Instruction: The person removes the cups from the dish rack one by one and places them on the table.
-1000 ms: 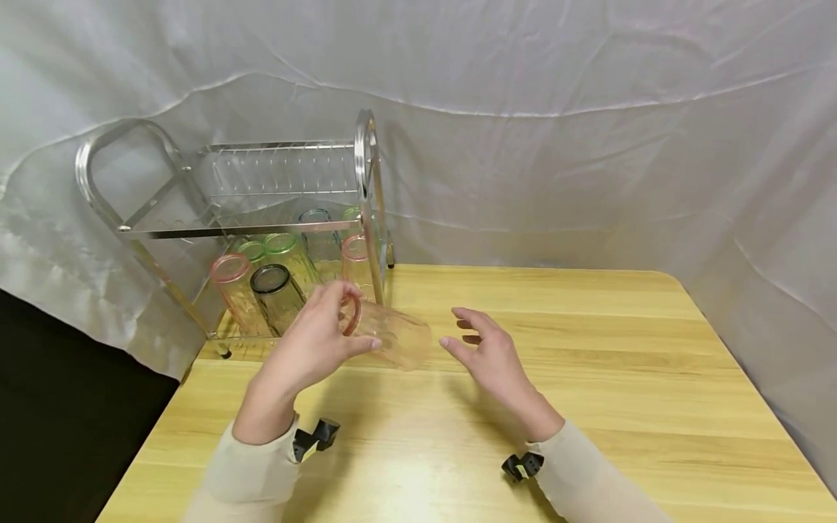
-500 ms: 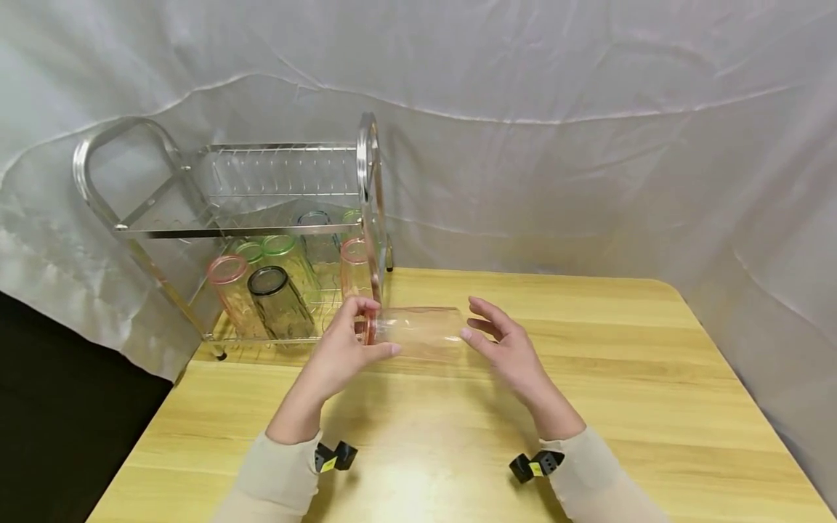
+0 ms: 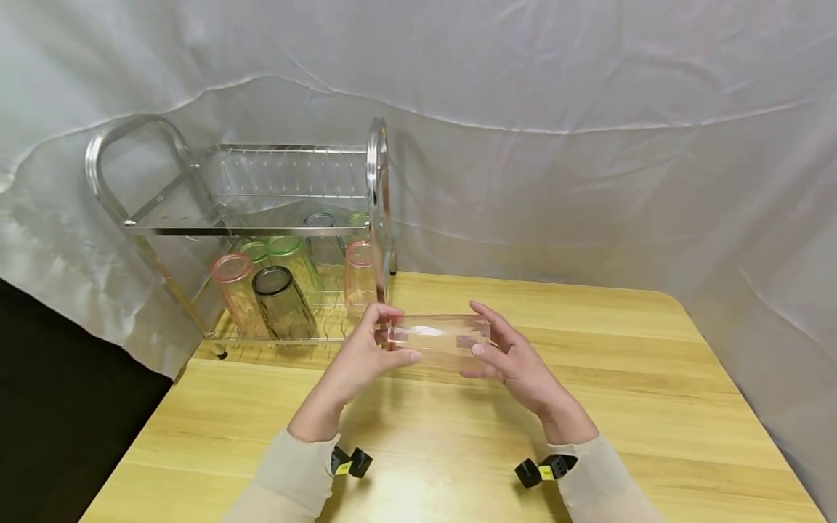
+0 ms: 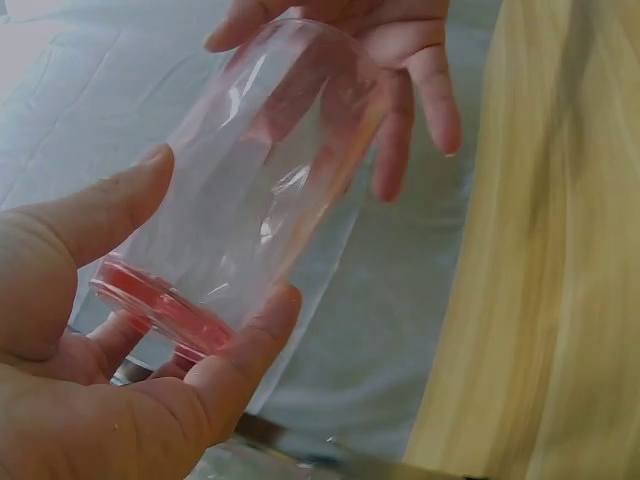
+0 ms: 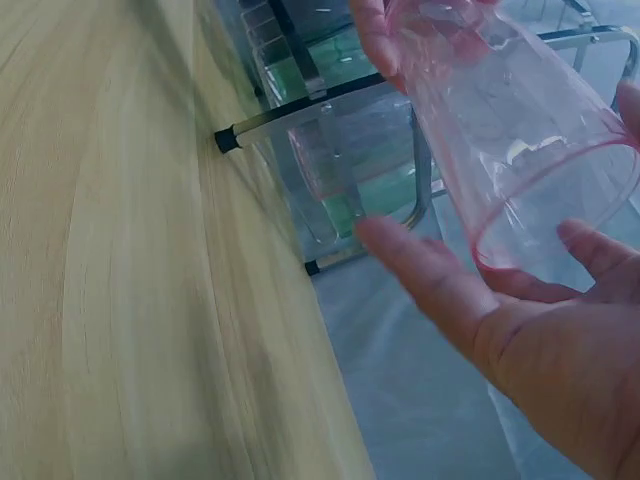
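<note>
A clear pink-tinted drinking glass (image 3: 434, 341) lies sideways in the air above the table, between both hands. My left hand (image 3: 358, 359) grips its thick reddish base, with the thumb along the near side, as the left wrist view also shows. Around the mouth end is my right hand (image 3: 523, 367), its thumb on the near side and fingers behind and below. In the right wrist view the pink rim (image 5: 560, 190) sits among the right fingers (image 5: 430, 285), one of which sticks out straight, away from the glass.
A two-tier metal dish rack (image 3: 248, 231) stands at the back left. On its lower tier are several tinted glasses, among them a dark one (image 3: 284, 305), a green one (image 3: 294, 261) and a pink one (image 3: 360, 280). Grey cloth (image 3: 556, 181) hangs behind the wooden table (image 3: 621, 378).
My left hand has carried the glass rightward, away from the rack, turning it from slanted to level. The right hand, apart from it at first, now holds its mouth end.
</note>
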The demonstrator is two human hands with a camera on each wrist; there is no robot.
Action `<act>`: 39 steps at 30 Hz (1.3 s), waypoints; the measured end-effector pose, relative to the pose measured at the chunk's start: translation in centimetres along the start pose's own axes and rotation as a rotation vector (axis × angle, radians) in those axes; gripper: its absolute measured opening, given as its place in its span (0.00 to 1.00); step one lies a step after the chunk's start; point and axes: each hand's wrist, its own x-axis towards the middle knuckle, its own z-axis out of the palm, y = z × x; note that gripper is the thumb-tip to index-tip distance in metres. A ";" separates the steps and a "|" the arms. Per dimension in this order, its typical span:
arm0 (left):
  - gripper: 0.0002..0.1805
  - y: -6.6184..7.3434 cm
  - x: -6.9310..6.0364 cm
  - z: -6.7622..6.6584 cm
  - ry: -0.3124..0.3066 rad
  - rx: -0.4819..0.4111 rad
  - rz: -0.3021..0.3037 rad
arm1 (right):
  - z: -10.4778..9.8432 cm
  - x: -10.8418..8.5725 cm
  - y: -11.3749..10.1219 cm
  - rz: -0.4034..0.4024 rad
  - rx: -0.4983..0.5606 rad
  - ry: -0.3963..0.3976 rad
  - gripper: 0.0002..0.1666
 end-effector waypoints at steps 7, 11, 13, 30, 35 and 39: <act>0.40 -0.7 0.6 1.0 -0.012 -0.046 0.021 | -0.6 -0.2 0.1 -0.112 0.128 -0.043 0.39; 0.40 -1.0 0.9 1.5 0.008 -0.021 0.022 | -0.6 -0.2 -0.2 -0.112 0.068 0.036 0.38; 0.39 -1.1 1.0 1.7 0.029 0.010 0.015 | -0.6 -0.2 -0.3 -0.091 0.031 0.078 0.38; 0.42 -1.4 1.1 3.2 0.099 0.261 0.042 | -0.8 -0.3 -0.7 -0.076 -0.146 0.224 0.43; 0.35 -0.5 0.1 2.0 0.067 0.397 0.114 | -1.0 -0.5 -1.0 -0.102 -0.195 0.238 0.44; 0.22 0.2 -0.9 -0.3 0.067 0.581 0.126 | -1.6 -0.6 -1.2 -0.093 -0.250 0.257 0.44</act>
